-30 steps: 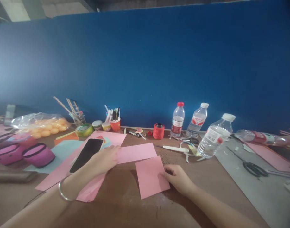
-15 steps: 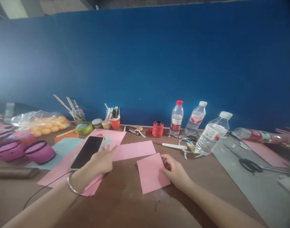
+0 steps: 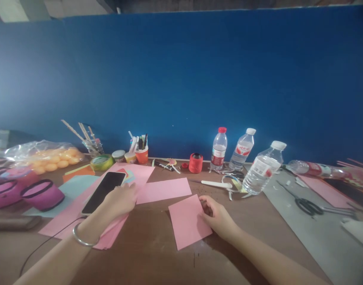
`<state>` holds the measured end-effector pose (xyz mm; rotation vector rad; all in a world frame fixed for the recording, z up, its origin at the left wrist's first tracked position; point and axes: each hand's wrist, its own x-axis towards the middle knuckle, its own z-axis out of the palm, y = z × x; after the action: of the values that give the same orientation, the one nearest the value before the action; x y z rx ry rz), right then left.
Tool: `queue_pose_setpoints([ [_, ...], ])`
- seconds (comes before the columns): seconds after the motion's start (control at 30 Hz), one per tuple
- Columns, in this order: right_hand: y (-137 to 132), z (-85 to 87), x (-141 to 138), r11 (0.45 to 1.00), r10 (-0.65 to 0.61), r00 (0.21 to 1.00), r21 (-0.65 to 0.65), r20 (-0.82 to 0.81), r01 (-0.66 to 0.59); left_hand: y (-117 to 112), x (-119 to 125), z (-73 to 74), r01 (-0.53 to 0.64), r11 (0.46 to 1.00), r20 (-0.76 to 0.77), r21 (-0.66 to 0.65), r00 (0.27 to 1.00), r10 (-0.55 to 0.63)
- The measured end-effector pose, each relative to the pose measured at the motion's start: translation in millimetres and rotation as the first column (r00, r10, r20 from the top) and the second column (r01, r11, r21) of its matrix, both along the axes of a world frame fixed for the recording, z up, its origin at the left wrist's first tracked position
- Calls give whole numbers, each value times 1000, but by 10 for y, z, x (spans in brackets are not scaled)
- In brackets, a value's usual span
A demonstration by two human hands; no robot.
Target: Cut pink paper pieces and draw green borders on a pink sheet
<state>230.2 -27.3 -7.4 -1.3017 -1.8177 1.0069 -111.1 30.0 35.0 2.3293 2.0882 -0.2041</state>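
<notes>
the pink square [image 3: 187,221] is lying in front of the person, over the brown desk [image 3: 151,245], and the right hand [image 3: 218,219] is pinching its right edge, the fingers curling nearly closed with the thumb on top. the left hand [image 3: 122,200] is bending over the larger pink sheets [image 3: 65,221], just beside the phone [image 3: 106,192] and the near end of the pink strip [image 3: 166,190]; whether its fingers are gripping anything, i cannot tell.

the square is looking like light, thin paper or card, probably bending and creasing easily, so a gentle hold along an edge or corner is seeming best. the right hand is hiding part of that edge, the left wrist is covering some of the sheets, and the left fingertips are blurring into the pink.
</notes>
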Motion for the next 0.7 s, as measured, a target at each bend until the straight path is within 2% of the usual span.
queue_pose_setpoints([
  [0.2,17,-52,12,1000,19,999,17,-30,-19,-25,104,-5,-67,998,-128,21,989,69],
  [0.4,10,-40,24,1000,22,1000,19,-18,-22,-57,225,5,-76,993,-110,86,990,85],
  [0.6,17,-57,8,999,6,1000,33,25,-7,-47,-21,186,-61,998,23,26,998,60],
  [0.7,24,-68,0,998,-27,994,60,110,21,-81,-151,260,-82,996,98,28,992,79],
])
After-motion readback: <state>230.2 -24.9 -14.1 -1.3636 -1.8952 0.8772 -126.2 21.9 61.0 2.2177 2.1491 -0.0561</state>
